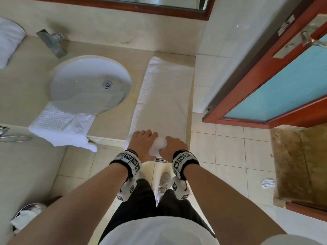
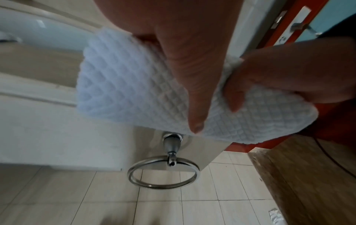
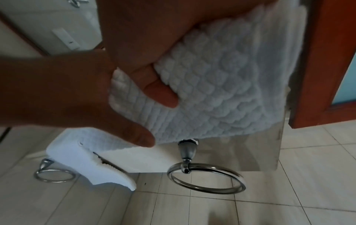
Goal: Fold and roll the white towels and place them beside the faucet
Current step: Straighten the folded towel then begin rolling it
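Towel, white with a raised diamond weave, lies folded into a long strip on the tabletop at centre frame. Both hands, left hand and right hand, grip its rolled near end.

Three white towels: one long towel spread on the counter, one draped towel at the sink's front edge, one folded towel far left. Two towel rings. One sink; one faucet; two hands.
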`<state>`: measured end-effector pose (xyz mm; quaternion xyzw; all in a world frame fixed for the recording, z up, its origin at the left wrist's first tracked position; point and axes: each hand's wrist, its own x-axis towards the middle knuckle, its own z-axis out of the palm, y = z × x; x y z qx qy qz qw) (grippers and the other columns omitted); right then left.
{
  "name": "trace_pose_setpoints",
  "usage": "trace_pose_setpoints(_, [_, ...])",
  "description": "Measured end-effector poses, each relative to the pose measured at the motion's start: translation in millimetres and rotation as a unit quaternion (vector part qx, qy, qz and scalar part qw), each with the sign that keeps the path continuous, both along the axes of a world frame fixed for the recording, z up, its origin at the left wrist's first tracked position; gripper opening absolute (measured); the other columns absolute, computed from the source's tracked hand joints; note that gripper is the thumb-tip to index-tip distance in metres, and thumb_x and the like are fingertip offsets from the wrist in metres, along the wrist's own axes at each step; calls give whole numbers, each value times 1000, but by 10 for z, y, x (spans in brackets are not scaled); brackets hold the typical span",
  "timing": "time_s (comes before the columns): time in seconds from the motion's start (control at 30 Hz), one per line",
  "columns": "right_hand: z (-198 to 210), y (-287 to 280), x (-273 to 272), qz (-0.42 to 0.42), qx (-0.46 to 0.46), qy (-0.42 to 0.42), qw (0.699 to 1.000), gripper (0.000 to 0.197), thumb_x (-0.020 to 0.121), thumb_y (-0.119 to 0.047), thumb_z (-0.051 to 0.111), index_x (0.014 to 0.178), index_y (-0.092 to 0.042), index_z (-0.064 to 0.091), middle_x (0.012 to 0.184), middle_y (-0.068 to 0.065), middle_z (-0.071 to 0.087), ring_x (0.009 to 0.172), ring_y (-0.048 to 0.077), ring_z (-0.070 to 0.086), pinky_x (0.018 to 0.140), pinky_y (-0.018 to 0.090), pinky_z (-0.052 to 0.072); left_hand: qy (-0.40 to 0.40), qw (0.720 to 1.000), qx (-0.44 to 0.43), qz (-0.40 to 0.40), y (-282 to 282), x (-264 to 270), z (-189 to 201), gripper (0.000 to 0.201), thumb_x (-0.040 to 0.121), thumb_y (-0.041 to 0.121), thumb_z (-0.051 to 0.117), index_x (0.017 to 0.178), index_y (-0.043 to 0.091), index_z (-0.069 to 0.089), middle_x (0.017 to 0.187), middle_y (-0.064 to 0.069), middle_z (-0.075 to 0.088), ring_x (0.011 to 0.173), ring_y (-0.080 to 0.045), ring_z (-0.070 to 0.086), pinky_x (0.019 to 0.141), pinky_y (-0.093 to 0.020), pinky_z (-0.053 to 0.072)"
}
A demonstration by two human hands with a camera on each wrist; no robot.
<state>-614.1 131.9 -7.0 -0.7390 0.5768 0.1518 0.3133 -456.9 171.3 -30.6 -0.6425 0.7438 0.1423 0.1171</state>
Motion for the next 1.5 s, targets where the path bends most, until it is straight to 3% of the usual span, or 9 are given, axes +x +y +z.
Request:
trace_pose_setpoints(0.2, [-143, 9, -53, 121, -105, 48, 986, 77, 71, -60, 67, 128, -18, 39, 115, 2, 54, 103, 26, 56, 89, 42, 44, -1, 998, 54, 18, -268, -33, 106, 38, 82, 29, 68, 115, 26, 51, 103, 5, 64, 96, -20, 62, 80, -32, 44])
trace_pose_setpoints(0.3, [-154, 4, -12, 157, -161, 63, 972, 77, 73, -46, 76, 133, -17, 37, 121, 6, 52, 108, 28, 54, 90, 43, 42, 24, 991, 131, 17, -412, 8, 135, 26, 80, 30, 69, 103, 26, 57, 95, 7, 68, 85, -18, 66, 75, -32, 53])
trace_pose_setpoints(0.5, [-52, -278, 98, 50, 1, 11, 999, 35, 84, -28, 63, 110, -23, 41, 101, 1, 61, 82, 23, 56, 73, 32, 45, 8, 996, 56, -63, -503, 200, 129, 74, 64, 47, 80, 125, 29, 42, 112, 7, 57, 101, -19, 58, 91, -36, 44])
trace_pose_setpoints(0.63, [13, -412, 82, 30, 69, 0, 997, 40, 78, -33, 67, 112, -25, 49, 107, -1, 62, 90, 21, 59, 79, 33, 49, -41, 996, 16, -79, -421, 226, 133, 73, 73, 37, 77, 132, 24, 36, 113, 2, 58, 100, -21, 58, 83, -34, 44])
trace_pose_setpoints(0.83, [-9, -326, 179, 185, -133, 77, 971, 85, 67, -58, 75, 131, -20, 36, 118, 1, 55, 106, 25, 56, 93, 43, 40, -8, 996, 83, 21, -519, 232, 234, 42, 77, 36, 68, 114, 28, 50, 92, 5, 63, 81, -20, 65, 69, -32, 51])
trace_pose_setpoints(1.0, [74, -331, 285, 127, -98, 69, 985, 43, 84, -34, 64, 118, -19, 42, 94, -1, 61, 83, 24, 61, 73, 33, 42, 9, 996, 87, -16, -545, 319, 230, 68, 72, 40, 74, 128, 27, 38, 103, 5, 62, 91, -20, 63, 76, -33, 50])
trace_pose_setpoints(1.23, [217, -390, 286, 194, -233, 83, 949, 54, 88, -29, 60, 133, -13, 37, 104, 3, 64, 92, 26, 64, 81, 37, 44, 3, 997, -68, -43, -409, 385, 279, 69, 73, 22, 75, 132, 17, 39, 95, 1, 61, 79, -19, 60, 70, -29, 45])
trace_pose_setpoints(1.37, [150, -407, 234, 192, -174, 50, 965, 68, 86, -27, 62, 140, -12, 23, 106, 4, 61, 87, 27, 65, 71, 35, 42, -6, 1000, 12, -24, -400, 346, 237, 71, 78, 28, 66, 134, 18, 24, 98, 1, 63, 81, -22, 64, 68, -32, 48])
trace_pose_setpoints(1.5, [24, -365, 171, 167, -88, 31, 982, 67, 79, -44, 74, 123, -12, 37, 113, 4, 55, 98, 26, 62, 78, 36, 47, -5, 996, 92, -19, -382, 318, 191, 66, 79, 30, 64, 135, 23, 28, 100, 1, 64, 85, -22, 64, 69, -33, 50])
